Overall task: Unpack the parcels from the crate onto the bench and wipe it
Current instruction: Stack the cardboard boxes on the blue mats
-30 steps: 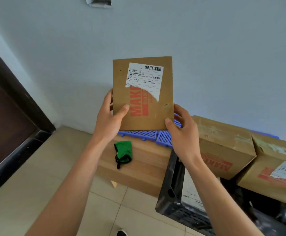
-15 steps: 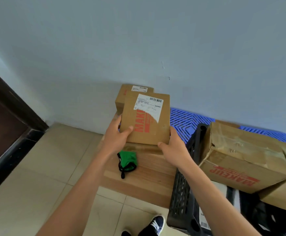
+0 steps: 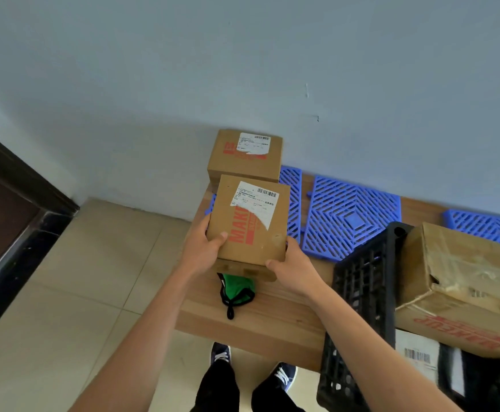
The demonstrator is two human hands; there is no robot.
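A brown cardboard parcel with a white shipping label and red lettering (image 3: 250, 221) is gripped at its near corners by both hands: the left hand (image 3: 202, 249) with its thumb on the top face, the right hand (image 3: 295, 267) under the near right corner. It sits low over the wooden table (image 3: 260, 319), above a green cloth with black trim (image 3: 237, 288). Behind it, against the pale wall, lies a second brown cardboard parcel with a label (image 3: 245, 154). Blue plastic lattice mats (image 3: 351, 217) cover the table's far part. At right a black plastic crate (image 3: 362, 292) holds a large worn cardboard box (image 3: 463, 281).
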